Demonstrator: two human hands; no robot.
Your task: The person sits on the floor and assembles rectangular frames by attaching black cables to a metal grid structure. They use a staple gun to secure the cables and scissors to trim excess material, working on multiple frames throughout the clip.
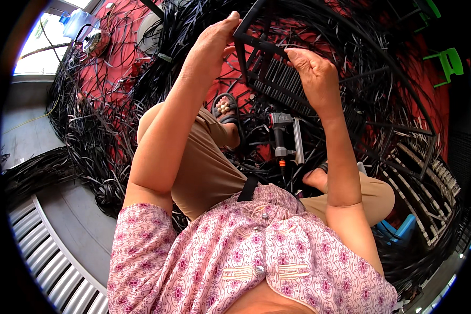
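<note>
The left hand (210, 48) grips the black metal frame (256, 43) at its upper corner; the right hand (315, 73) pinches a bar just right of it.

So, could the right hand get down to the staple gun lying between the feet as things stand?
Probably yes. The right hand is up on the black frame, and the staple gun lies below it on the strands with nothing over it. The hand would have to let go of the weave first.
</note>
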